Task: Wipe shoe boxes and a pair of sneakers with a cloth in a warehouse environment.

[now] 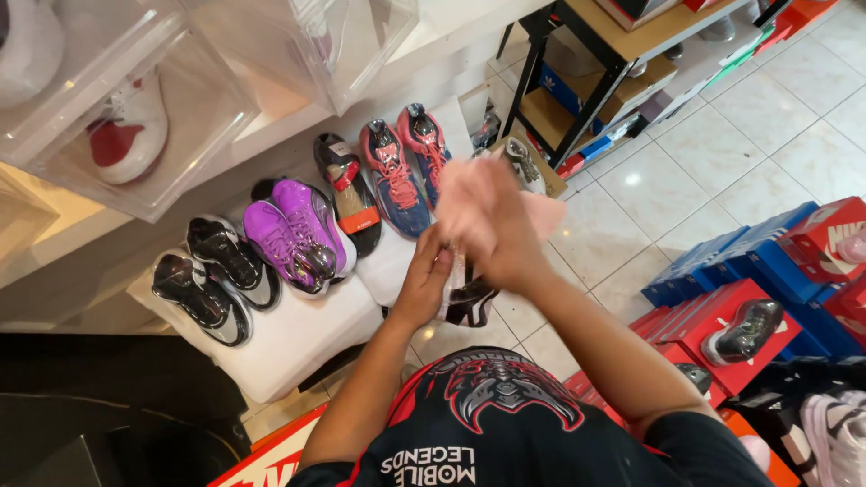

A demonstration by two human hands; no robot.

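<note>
The left hand (424,284) is closed around the side of a black-and-white sneaker wrapped in clear plastic (467,302), held upright at chest level above the pale tiled floor (667,180); the right hand (492,230) presses a soft pink cloth (505,212) against the top of that sneaker, fingers curled over the fabric, which is blurred. Just beyond the hands, a white padded bench (298,338) carries pairs in a row: glossy black sneakers (212,280), purple metallic sneakers (298,234), a black-and-orange shoe (350,194), red-and-navy sneakers (406,162); above it stand clear plastic display boxes (135,108); to the right lie red and blue shoeboxes (767,261).
</note>
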